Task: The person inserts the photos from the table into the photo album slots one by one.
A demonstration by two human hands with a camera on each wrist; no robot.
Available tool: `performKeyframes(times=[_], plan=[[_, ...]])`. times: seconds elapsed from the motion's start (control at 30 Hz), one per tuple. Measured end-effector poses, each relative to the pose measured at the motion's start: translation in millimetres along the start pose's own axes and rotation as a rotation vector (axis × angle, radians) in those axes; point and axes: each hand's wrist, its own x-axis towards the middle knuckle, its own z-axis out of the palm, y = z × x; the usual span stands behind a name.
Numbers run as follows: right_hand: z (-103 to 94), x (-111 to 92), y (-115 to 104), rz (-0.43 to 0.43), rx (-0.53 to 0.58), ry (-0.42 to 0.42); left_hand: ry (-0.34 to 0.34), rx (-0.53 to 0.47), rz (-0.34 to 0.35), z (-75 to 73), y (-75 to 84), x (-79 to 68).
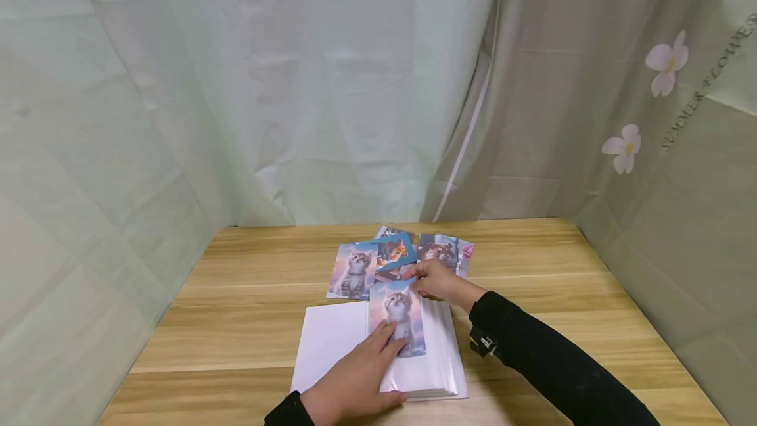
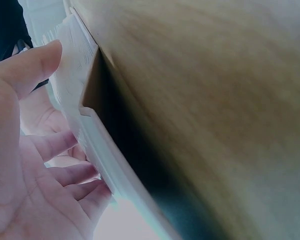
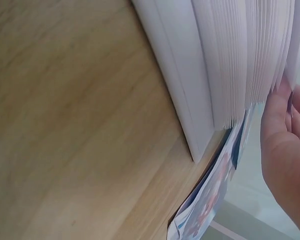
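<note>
A white photo album (image 1: 331, 331) lies open on the wooden table, its thick stack of page sleeves (image 3: 230, 60) on the right side. Over the right page lies a kitten picture card (image 1: 408, 331), its upper part reaching past the album's top edge. My right hand (image 1: 439, 280) pinches that card near its top right corner; in the right wrist view the fingers are at the edge of the top sleeves. With fingers extended, my left hand (image 1: 361, 373) rests on the album's lower part, its fingertips touching the card. The left wrist view shows its palm (image 2: 35, 200) beside the album cover.
Behind the album lie a second kitten card (image 1: 353, 273), a blue card with an orange animal (image 1: 397, 252), a bear-like animal card (image 1: 439, 248) and others, partly overlapping. Pale curtains (image 1: 337, 97) enclose the table (image 1: 236, 321) at the back and sides.
</note>
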Motion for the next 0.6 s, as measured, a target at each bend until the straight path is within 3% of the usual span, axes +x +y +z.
performKeyframes(times=[0.27, 0.6], plan=[[-1.2, 0.5, 1.7, -0.044, -0.005, -0.051, 0.010, 0.014, 0.004, 0.6, -0.6, -0.9], [-2.6, 4.8, 3.9, -0.059, -0.039, -0.056, 0.005, 0.015, 0.000, 0.7, -0.5, -0.5]])
